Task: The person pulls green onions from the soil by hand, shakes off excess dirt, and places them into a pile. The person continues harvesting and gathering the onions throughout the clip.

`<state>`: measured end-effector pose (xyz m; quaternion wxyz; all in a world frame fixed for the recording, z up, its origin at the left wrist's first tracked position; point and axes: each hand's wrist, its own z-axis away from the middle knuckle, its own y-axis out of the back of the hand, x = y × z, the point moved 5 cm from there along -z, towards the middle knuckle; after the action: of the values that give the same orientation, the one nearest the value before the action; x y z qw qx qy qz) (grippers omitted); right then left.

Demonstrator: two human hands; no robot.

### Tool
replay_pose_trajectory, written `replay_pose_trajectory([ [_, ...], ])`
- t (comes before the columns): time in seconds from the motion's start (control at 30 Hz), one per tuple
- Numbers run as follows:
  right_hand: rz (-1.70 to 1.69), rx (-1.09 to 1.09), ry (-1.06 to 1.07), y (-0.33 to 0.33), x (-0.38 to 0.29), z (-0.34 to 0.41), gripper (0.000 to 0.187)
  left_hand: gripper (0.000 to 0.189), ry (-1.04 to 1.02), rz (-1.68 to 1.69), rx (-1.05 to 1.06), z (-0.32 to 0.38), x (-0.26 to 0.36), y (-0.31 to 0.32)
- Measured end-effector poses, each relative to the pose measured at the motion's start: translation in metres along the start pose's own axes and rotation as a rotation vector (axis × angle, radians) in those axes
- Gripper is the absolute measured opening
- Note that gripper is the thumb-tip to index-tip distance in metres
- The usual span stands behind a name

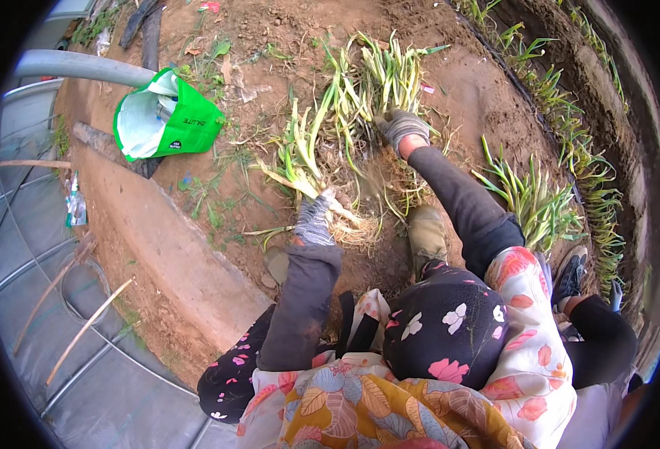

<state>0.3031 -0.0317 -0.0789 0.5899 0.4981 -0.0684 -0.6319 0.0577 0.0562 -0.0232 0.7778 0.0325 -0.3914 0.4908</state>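
Note:
My left hand (314,221), in a grey knit glove, is closed around a bunch of leek-like plants (306,151). Their green leaves point away from me, and the pale stems and stringy roots (358,224) stick out to the right of the glove. Farther off, my gloved right hand (401,128) rests at the lower end of a loose pile of similar plants (389,73). Its fingers are partly hidden, so whether they grip any stems is unclear. Dry leaves and tangled roots lie on the soil between both hands.
An open green bag (192,120) with a white lining stands at left beside a grey pipe (83,64). A concrete ledge (161,230) borders plastic sheeting (111,398). Another plant heap (537,207) lies right, near a person's shoe (570,272) and a planted row (594,191).

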Motion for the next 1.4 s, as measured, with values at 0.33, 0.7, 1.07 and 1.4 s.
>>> replay_pose_trajectory([
  [0.33, -1.413, -0.012, 0.007, 0.016, 0.089, 0.033, 0.02, 0.021, -0.056, -0.075, -0.027, 0.003, -0.002, 0.014],
  [0.7, -0.956, -0.192, 0.203, 0.038, 0.045, 0.072, 0.023, 0.023, -0.12, 0.023, -0.016, -0.002, 0.003, -0.014],
  [1.07, -1.382, -0.638, 0.385, 0.019, -0.033, 0.13, 0.022, 0.028, -0.006, -0.209, -0.058, -0.011, 0.007, -0.06],
  [1.4, -0.917, -0.249, 0.257, 0.013, -0.005, 0.125, 0.03, 0.028, -0.109, -0.054, -0.033, -0.02, 0.037, 0.032],
])
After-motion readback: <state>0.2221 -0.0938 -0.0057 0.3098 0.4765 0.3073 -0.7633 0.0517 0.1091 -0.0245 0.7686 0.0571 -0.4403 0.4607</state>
